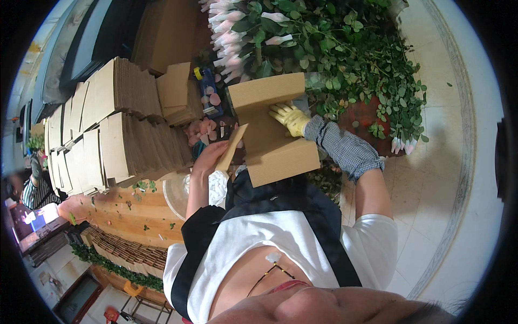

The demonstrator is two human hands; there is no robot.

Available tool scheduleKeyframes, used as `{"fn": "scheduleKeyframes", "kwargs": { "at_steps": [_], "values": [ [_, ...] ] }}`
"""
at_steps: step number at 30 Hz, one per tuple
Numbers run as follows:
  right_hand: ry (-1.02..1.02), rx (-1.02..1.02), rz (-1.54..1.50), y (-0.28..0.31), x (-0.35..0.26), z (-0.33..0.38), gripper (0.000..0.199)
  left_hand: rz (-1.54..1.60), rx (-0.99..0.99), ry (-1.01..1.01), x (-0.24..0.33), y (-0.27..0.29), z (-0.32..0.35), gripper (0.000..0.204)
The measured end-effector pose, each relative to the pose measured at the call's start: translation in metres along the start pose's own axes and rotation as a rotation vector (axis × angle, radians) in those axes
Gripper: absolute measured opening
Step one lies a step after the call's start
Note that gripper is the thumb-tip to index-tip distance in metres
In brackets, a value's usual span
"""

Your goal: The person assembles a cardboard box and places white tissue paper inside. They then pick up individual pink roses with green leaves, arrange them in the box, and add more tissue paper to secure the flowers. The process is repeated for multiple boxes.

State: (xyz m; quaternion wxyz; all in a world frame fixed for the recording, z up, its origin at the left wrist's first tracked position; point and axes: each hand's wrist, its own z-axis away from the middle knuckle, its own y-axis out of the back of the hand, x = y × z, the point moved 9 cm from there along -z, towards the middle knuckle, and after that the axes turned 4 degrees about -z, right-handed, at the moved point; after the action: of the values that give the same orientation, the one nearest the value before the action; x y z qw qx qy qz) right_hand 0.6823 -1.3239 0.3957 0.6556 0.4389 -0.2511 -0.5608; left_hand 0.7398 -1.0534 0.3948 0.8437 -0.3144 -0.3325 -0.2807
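Observation:
In front of my body sits a folded sheet of corrugated cardboard (281, 164), its far and near parts standing up around a lower middle. My right hand (290, 119), in a yellow glove with a checked sleeve cover, lies on that middle with fingers stretched out. My bare left hand (210, 155) grips a narrow cardboard flap (233, 147) at the sheet's left edge; whether the flap is joined to the sheet I cannot tell. Beyond it, many roses with pale pink sleeved heads (229, 40) and green leaves (345, 54) are heaped.
Tall stacks of flat cardboard (140, 140) stand at my left. Near them are pink petals (200, 131), a blue tool (208, 89) and a round tub (175, 194) with white pieces. Another person (36, 186) is at far left. Pale tiled floor (442, 162) runs along the right.

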Motion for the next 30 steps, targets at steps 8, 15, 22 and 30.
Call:
{"fn": "scheduleKeyframes", "kwargs": {
  "at_steps": [8, 15, 22, 30],
  "values": [
    [0.031, 0.024, -0.016, 0.017, -0.009, 0.0, 0.083, -0.925, 0.52, -0.194, -0.017, -0.021, -0.127, 0.036],
    [0.143, 0.025, -0.168, 0.018, -0.032, -0.035, 0.073, -0.997, 0.668, -0.362, -0.005, -0.032, -0.112, 0.033],
    [-0.012, 0.138, 0.068, -0.004, -0.028, -0.047, 0.061, -0.71, -0.028, 0.078, 0.021, -0.085, -0.128, 0.032],
    [0.505, -0.197, -1.238, 0.084, -0.037, 0.033, 0.062, -1.041, -0.155, -0.174, -0.051, -0.046, -0.176, 0.042]
  ]
}}
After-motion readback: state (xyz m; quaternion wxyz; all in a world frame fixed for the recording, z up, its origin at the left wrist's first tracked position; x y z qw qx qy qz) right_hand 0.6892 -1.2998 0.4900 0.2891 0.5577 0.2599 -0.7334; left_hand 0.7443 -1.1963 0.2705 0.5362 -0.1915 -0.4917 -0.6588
